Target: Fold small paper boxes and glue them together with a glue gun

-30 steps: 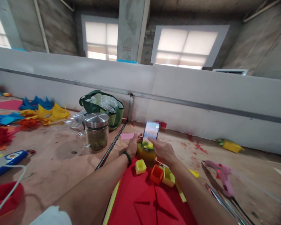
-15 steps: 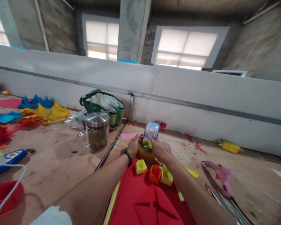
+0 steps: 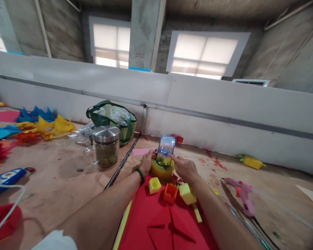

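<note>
While a slim, rectangular, dark-edged smartphone (image 3: 162, 148) tilts near the far edge of the counter (image 3: 54, 180), the left hand (image 3: 146, 162) is at its left side, grip hidden; the right hand (image 3: 185, 169) points one finger at the screen, other fingers' closure unclear. Judged light, stiff, slippery, fragile: hold by long edges. Red characters (image 3: 139, 55) on the grey concrete pillar (image 3: 142, 31) unreadable.
</note>
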`<state>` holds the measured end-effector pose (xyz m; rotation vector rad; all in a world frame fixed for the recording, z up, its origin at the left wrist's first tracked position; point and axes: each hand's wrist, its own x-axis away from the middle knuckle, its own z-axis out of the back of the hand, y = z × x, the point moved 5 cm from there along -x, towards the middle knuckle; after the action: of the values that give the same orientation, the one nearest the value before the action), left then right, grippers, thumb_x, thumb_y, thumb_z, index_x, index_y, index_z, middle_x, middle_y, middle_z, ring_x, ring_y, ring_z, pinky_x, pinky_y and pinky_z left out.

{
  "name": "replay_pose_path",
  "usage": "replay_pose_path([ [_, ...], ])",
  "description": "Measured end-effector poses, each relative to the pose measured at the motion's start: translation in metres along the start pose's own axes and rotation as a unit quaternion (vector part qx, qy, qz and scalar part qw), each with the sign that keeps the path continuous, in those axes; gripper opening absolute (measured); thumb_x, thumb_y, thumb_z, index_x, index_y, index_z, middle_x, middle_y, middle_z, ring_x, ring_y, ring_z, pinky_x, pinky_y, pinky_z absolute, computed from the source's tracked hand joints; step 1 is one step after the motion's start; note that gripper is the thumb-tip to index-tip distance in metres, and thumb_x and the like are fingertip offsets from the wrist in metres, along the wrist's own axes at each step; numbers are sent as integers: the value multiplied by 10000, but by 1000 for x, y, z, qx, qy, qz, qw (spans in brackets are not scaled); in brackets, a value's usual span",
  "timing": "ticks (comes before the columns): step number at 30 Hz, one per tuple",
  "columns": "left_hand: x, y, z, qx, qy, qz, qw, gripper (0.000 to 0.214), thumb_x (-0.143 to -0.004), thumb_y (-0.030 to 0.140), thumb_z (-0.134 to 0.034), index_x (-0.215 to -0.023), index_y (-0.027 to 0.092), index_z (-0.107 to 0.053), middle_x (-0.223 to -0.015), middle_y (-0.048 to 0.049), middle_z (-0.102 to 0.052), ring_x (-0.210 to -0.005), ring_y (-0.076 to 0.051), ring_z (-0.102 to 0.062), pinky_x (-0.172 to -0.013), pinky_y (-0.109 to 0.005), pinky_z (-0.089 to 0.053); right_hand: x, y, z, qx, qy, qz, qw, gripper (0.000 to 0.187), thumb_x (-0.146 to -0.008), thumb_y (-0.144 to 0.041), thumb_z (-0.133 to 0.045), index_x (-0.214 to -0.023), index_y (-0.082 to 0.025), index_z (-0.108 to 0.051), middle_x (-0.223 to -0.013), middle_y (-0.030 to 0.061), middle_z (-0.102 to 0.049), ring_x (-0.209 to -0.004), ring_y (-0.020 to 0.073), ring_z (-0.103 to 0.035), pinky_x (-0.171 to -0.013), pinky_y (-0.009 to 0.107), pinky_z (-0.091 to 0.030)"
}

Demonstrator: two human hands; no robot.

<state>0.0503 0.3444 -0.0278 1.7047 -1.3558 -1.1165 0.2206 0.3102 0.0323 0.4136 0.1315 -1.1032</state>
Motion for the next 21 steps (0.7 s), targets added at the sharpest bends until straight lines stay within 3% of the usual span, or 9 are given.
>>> replay_pose_path([
  [7, 1, 1, 2, -6, 17, -13, 1000, 688, -757, 729, -511, -1017, 119, -691, -1062, -165, -704, -1052, -304, -630, -1002, -445, -425, 8, 21, 9, -70, 114, -22, 991, 396, -910, -205, -400, -1196, -248, -670, -881, 66, -727, -726, 168, -654, -611, 229, -406],
  [12, 2, 14, 10, -23, 85, -56, 995, 601, -801, 667, -492, -986, 128, -684, -927, -149, -705, -965, -285, -646, -914, -415, -452, 15, 46, 15, -149, 231, -113, 955, 428, -954, -263, -302, -1198, -157, -637, -968, 112, -718, -775, 184, -654, -697, 261, -463],
  [16, 6, 58, 8, -45, 160, -148, 975, 451, -860, 577, -454, -883, 183, -673, -825, -69, -654, -868, -223, -606, -821, -333, -452, 19, 64, 4, -204, 280, -196, 917, 463, -944, -307, -274, -1216, -90, -579, -709, 70, -673, -589, 187, -596, -584, 274, -449],
  [21, 48, 134, -10, -69, 110, -254, 959, 387, -898, 481, -479, -719, 193, -665, -629, -7, -541, -628, -147, -521, -633, -263, -450, 19, 69, -8, -250, 277, -213, 903, 428, -896, -320, -332, -1128, -111, -624, -647, 39, -644, -535, 177, -561, -567, 271, -424],
])
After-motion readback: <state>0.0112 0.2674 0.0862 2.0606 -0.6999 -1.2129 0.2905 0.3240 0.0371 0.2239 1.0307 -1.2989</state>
